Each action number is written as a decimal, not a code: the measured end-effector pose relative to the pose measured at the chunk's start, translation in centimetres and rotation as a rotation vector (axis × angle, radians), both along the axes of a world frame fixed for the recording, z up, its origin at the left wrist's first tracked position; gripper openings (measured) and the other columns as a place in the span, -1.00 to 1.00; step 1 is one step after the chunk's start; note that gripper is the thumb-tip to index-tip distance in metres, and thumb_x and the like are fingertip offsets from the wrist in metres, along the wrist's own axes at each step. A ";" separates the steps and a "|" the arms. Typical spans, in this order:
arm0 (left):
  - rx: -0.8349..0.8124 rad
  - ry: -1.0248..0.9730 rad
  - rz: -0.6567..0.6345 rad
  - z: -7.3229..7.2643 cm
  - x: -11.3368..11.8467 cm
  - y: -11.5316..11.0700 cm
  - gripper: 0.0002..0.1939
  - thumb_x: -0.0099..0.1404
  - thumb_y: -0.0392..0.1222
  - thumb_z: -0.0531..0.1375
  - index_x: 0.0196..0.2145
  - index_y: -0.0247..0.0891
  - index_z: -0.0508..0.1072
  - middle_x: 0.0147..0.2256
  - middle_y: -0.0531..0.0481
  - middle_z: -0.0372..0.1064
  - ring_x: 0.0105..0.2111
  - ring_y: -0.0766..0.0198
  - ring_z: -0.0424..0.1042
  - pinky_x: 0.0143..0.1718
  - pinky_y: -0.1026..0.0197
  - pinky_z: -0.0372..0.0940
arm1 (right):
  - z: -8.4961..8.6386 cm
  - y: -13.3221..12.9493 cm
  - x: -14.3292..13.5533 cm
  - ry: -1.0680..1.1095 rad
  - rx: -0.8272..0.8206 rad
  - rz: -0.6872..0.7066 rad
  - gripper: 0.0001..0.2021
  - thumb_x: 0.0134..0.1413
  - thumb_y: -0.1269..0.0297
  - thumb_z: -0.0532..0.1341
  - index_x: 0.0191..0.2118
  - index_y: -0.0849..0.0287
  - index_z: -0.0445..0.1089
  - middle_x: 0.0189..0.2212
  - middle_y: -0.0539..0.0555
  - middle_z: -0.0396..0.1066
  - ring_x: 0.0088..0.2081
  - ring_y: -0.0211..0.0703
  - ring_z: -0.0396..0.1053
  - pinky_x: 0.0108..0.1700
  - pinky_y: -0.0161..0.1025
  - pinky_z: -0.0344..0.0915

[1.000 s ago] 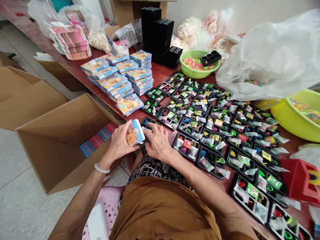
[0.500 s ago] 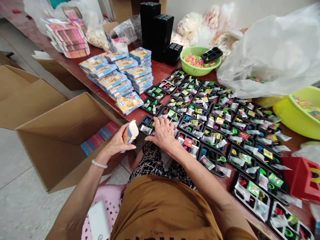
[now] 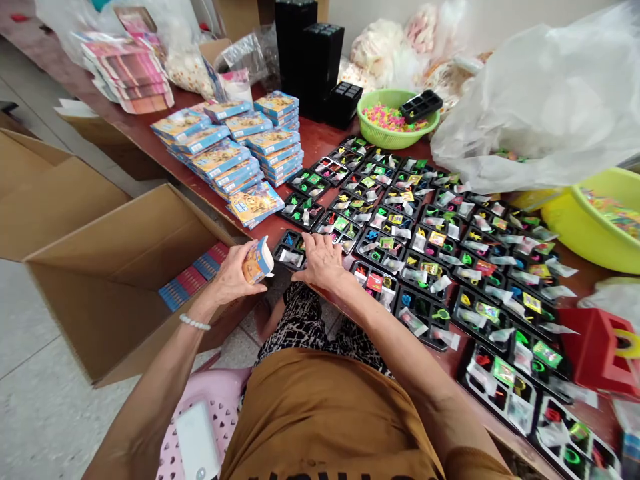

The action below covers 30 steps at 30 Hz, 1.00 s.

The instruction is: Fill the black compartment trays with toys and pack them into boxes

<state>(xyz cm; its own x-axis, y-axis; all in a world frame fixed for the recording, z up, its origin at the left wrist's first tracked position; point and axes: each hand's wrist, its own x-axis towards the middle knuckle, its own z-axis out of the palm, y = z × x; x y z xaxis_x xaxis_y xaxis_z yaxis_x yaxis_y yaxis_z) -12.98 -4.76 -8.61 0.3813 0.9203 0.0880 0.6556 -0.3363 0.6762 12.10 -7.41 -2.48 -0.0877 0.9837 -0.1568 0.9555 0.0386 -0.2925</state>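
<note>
My left hand [image 3: 234, 275] is closed round a small blue-and-orange printed carton [image 3: 257, 262], with its white end flap standing open toward the table. My right hand [image 3: 324, 263] lies palm down at the table's front edge, its fingers stretched out and thumb apart. Under and beside its fingers is a black compartment tray [image 3: 291, 250] with small plastic toys and a clear packet. Whether the fingertips press on that tray is hidden. Just behind the hand lies another filled tray [image 3: 340, 228].
Rows of filled black trays [image 3: 385, 247] cover the table. Stacked printed boxes [image 3: 220, 160] stand at the left. An open cardboard carton [image 3: 100, 293] sits on the floor. Further back are a green basket [image 3: 395, 137], tall black tray stacks [image 3: 320, 73] and a yellow basin [image 3: 575, 227].
My left hand has tilted the carton slightly, so more of its printed face shows. My right hand has stayed nearly in place, and the view has shifted a little.
</note>
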 end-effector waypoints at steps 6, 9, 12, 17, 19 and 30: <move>-0.008 0.010 -0.027 -0.1 -0.4 0.2 0.13 -0.15 -0.06 0.53 0.34 -0.15 0.16 0.19 -0.19 0.25 0.25 -0.18 0.31 0.37 -0.25 0.15 | 0.9 -0.7 -0.1 0.038 0.018 -0.019 -0.06 -0.02 0.11 0.50 0.41 0.26 0.12 0.30 0.38 0.24 0.25 0.29 0.20 0.18 0.19 0.27; -0.011 0.019 -0.034 -0.1 -0.5 0.2 0.14 -0.16 -0.08 0.53 0.35 -0.14 0.16 0.20 -0.19 0.27 0.25 -0.20 0.31 0.37 -0.26 0.15 | 1.5 -1.1 0.1 0.039 0.042 -0.032 -0.09 -0.01 0.11 0.48 0.39 0.30 0.15 0.29 0.41 0.22 0.24 0.32 0.20 0.15 0.21 0.31; -0.011 0.027 -0.041 0.0 -0.4 0.1 0.14 -0.15 -0.08 0.53 0.35 -0.14 0.16 0.21 -0.21 0.26 0.26 -0.21 0.30 0.36 -0.26 0.15 | 1.5 -1.1 0.4 0.070 0.038 -0.044 -0.10 -0.01 0.09 0.47 0.38 0.32 0.17 0.28 0.42 0.22 0.23 0.33 0.21 0.16 0.21 0.31; -0.021 0.054 -0.039 0.1 -0.1 0.0 0.18 -0.14 -0.03 0.52 0.38 -0.15 0.12 0.24 -0.24 0.23 0.27 -0.23 0.30 0.34 -0.26 0.17 | 0.7 -1.2 0.5 0.179 0.030 0.025 -0.07 -0.02 0.12 0.48 0.39 0.36 0.15 0.28 0.40 0.25 0.25 0.30 0.21 0.27 0.20 0.26; -0.030 0.072 -0.034 0.2 0.0 -0.1 0.19 -0.15 -0.03 0.52 0.39 -0.13 0.11 0.25 -0.24 0.22 0.27 -0.25 0.30 0.32 -0.25 0.19 | 0.4 -1.3 0.4 0.199 0.046 0.080 -0.06 -0.04 0.14 0.50 0.39 0.35 0.16 0.29 0.38 0.24 0.24 0.27 0.22 0.28 0.19 0.26; 0.054 0.524 -0.092 4.4 2.2 0.4 0.16 -0.08 0.00 0.46 0.42 -0.17 0.09 0.22 -0.34 0.27 0.21 -0.40 0.29 0.13 -0.31 0.28 | -1.1 0.6 1.7 0.337 0.128 0.457 -0.08 -0.12 0.36 0.53 0.36 0.40 0.17 0.30 0.38 0.27 0.33 0.15 0.19 0.38 0.08 0.15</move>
